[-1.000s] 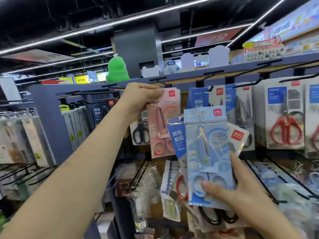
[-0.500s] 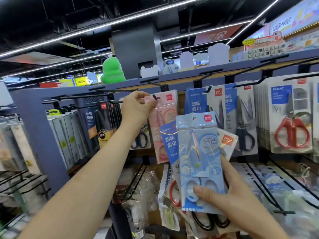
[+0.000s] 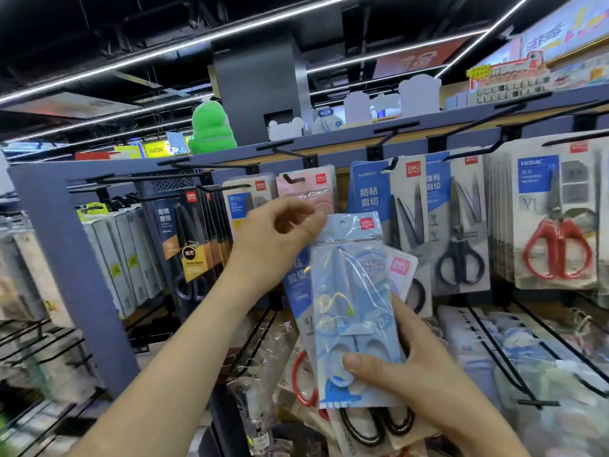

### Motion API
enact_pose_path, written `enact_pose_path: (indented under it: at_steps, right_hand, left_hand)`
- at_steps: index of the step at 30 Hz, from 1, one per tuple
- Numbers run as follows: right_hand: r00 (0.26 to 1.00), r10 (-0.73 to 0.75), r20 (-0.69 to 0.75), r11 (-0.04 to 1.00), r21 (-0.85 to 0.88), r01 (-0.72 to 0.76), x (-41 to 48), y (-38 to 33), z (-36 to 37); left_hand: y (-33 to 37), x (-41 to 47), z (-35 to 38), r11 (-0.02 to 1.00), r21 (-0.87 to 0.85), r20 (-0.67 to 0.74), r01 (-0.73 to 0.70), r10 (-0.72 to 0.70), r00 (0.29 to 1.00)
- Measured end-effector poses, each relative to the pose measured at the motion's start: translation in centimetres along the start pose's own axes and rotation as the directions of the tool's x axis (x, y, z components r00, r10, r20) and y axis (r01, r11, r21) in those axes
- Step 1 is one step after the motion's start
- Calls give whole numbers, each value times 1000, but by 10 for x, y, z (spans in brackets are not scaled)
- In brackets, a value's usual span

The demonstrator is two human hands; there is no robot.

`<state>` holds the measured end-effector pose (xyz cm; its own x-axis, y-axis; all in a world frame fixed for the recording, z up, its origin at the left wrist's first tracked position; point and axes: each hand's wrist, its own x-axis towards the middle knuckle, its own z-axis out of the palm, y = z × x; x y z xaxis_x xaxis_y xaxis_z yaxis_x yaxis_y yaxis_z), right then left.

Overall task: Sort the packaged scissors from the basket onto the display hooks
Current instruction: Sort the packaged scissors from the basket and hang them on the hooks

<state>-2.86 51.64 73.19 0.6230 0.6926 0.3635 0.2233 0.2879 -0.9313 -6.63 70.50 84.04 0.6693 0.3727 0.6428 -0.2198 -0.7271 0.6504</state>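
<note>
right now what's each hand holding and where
The right hand grips a stack of scissors packets by the lower end, thumb on the blue packet. The left hand is at its top corner; a pinch cannot be told.

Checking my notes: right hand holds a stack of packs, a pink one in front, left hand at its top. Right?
Not quite: the head view shows the front pack is light blue. The right hand holds the stack, left hand at its top.

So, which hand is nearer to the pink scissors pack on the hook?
Left. The left hand is just below the pink pack; the right hand is lower, gripping the blue pack.
</note>
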Motion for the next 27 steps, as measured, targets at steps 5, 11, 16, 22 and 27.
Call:
enact_pose_path:
  at_steps: [5,11,16,22,27]
  right_hand:
    - [998,-18,58,999,33,16,4,4,9]
    - [996,-57,66,997,50,54,5,10,18]
    - [995,-76,58,994,86,71,6,6,20]
    - [995,-97,14,994,56,96,5,4,16]
    - [995,-94,-15,995,20,94,2,4,10]
  left_hand:
    - [7,-6,-1,989,-141,-33,52,-57,998]
    - [-4,-7,6,987,-108,-360,-121,75,930]
    - [6,14,-8,984,-54,-447,-172,131,885]
    - [15,33,-18,988,-131,-315,-82,37,948]
    - [17,38,-28,916,-391,-153,91,-163,975]
